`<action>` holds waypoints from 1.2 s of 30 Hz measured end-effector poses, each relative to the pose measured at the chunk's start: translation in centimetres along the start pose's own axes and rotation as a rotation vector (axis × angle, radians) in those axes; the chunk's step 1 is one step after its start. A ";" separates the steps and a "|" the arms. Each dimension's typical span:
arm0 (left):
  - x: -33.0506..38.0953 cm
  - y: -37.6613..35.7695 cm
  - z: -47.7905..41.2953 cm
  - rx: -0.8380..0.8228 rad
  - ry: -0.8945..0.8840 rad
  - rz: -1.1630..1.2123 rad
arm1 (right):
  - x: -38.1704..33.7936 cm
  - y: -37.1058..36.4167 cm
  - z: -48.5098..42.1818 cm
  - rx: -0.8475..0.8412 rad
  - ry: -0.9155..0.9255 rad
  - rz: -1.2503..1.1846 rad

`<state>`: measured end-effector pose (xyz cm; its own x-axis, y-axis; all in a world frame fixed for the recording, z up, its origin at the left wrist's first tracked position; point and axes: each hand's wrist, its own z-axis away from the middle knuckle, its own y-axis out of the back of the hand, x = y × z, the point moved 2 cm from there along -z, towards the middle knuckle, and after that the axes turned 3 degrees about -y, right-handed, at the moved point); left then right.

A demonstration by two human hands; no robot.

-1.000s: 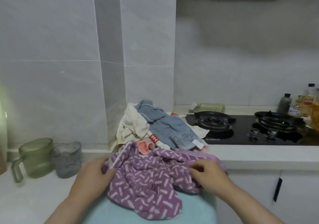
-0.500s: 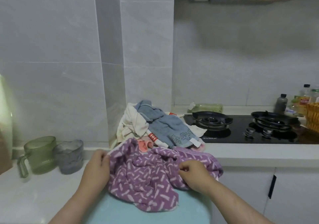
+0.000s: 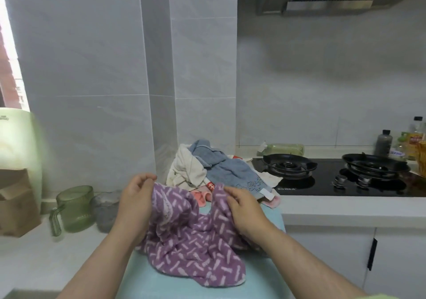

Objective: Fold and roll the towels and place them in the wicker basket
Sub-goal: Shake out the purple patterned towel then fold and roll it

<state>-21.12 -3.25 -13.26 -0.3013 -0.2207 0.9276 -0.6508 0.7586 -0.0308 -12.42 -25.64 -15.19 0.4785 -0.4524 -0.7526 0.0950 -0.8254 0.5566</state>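
Note:
A purple towel [image 3: 193, 236] with pale dashes lies crumpled on a light-blue surface [image 3: 175, 285] in front of me. My left hand [image 3: 136, 202] pinches its upper left edge and my right hand [image 3: 242, 209] grips its upper right edge, both lifting the cloth. Behind it is a heap of towels: a blue-grey towel [image 3: 228, 169], a cream towel [image 3: 186, 169] and a pink one [image 3: 200, 197]. A sliver of the wicker basket [image 3: 421, 153] shows at the far right edge.
A green jug [image 3: 73, 209] and a grey cup [image 3: 106, 211] stand on the white counter at left, beside a cardboard box [image 3: 16, 204]. A black gas hob [image 3: 341, 176] with two burners lies to the right, with bottles [image 3: 383, 142] behind it.
Both hands have raised the purple towel's top edge and drawn it up off the surface; the view has tilted and shifted left.

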 end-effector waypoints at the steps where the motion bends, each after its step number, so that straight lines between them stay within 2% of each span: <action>1: -0.3 -0.3 0.6 -0.008 0.015 -0.021 | 0.9 -0.3 0.6 -0.063 -0.059 -0.024; 3: -1.0 -0.8 1.8 -0.035 0.028 -0.078 | 2.8 0.3 1.6 -0.074 -0.097 0.002; 7: -3.4 -1.4 3.7 -0.163 0.053 -0.124 | 6.7 4.5 3.9 0.124 -0.104 0.207; 9: -4.4 -1.8 4.4 -0.209 0.095 -0.107 | 8.3 5.3 5.1 0.022 -0.164 0.305; 11: -5.1 -2.7 5.0 -0.237 0.116 -0.179 | 8.9 5.0 6.0 -0.098 -0.211 0.278; 14: -6.1 -3.4 5.6 -0.261 0.121 -0.320 | 8.8 4.2 6.3 -0.154 -0.222 0.294; 16: -6.6 -3.3 5.7 -0.276 0.080 -0.446 | 8.4 3.9 6.2 -0.127 -0.253 0.266; 18: -6.9 -3.0 5.9 -0.288 0.046 -0.511 | 8.2 3.5 5.9 -0.054 -0.330 0.063; 22: -7.2 -3.3 6.0 -0.249 0.091 -0.429 | 7.8 3.3 4.3 0.060 -0.607 -0.337; 24: -7.1 -3.3 5.6 -0.168 0.126 -0.290 | 7.5 3.0 3.3 0.045 -0.721 -0.495; 27: -6.6 -2.9 4.8 -0.057 0.226 0.043 | 6.3 2.9 2.7 -0.091 -0.830 -0.842; 30: -6.0 -2.3 4.2 -0.031 0.299 0.265 | 5.2 3.4 2.8 -0.117 -0.745 -1.194; 33: -5.5 -2.3 4.2 -0.077 0.193 0.125 | 4.5 3.2 3.9 -0.080 -0.584 -1.350; 36: -5.6 -3.8 5.5 -0.140 0.203 0.047 | 4.4 0.4 4.7 -0.079 -0.590 -1.388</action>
<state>-20.80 -8.21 -20.36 -0.1737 -0.0658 0.9826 -0.5323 0.8457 -0.0375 -14.42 -29.55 -19.98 -0.4349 0.5659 -0.7005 0.2192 -0.6880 -0.6919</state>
